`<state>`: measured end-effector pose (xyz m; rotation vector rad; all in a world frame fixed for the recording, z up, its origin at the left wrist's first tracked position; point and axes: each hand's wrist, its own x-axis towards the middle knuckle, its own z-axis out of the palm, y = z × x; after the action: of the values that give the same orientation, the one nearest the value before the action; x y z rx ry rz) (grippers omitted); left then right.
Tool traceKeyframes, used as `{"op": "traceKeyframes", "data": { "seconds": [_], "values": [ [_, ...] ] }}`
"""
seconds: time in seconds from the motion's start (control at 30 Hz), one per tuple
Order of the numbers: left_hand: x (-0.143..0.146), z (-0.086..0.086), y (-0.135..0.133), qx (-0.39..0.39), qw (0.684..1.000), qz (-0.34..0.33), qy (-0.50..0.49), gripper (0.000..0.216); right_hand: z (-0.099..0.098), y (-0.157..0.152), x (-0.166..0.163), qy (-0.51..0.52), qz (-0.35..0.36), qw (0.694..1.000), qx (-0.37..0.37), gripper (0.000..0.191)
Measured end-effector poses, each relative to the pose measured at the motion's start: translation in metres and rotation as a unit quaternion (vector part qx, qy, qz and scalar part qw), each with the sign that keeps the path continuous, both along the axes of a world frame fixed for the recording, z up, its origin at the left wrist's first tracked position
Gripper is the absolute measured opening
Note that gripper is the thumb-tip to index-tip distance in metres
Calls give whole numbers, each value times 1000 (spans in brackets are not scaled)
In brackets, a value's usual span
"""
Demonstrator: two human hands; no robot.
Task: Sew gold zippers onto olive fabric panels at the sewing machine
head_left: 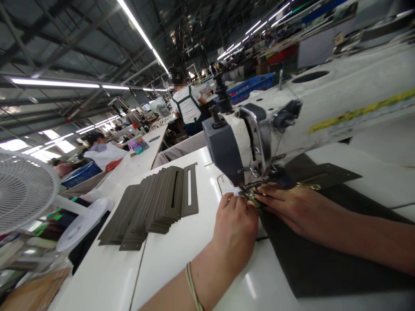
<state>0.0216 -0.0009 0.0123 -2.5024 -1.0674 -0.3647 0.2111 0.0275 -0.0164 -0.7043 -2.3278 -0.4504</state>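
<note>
A white and grey sewing machine [256, 129] stands on the white table [181, 255]. Dark olive fabric [311, 255] lies under its needle and runs toward me on the right. My left hand [235, 226] is curled, its fingers pinching the fabric's edge just left of the presser foot. My right hand [292, 205] lies flat on the fabric with its fingers stretched toward the needle. A slotted olive piece [327, 175] rests on the fabric behind the machine's foot.
A fanned stack of slotted olive pieces [152, 205] lies on the table's left half. A white fan [24, 190] stands at the far left. Other people sit and stand at tables beyond. A blue crate [249, 86] sits behind the machine.
</note>
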Motion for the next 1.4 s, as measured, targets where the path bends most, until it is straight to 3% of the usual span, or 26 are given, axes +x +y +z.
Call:
{"op": "traceKeyframes", "data": {
  "seconds": [0.4, 0.93, 1.2, 1.4],
  "values": [
    [-4, -2, 12, 16, 1000, -7, -10, 10, 9, 3, -6, 8, -16, 999, -27, 30],
    [-9, -4, 18, -43, 998, -9, -34, 8, 6, 9, -7, 6, -32, 998, -52, 31],
    [-10, -14, 22, -31, 999, -3, -32, 8, 1, 11, -8, 68, 11, 996, -49, 34],
    [-11, -12, 22, -46, 999, 0, -1, 6, 1, 13, -8, 53, 32, 997, -41, 40]
  ]
}}
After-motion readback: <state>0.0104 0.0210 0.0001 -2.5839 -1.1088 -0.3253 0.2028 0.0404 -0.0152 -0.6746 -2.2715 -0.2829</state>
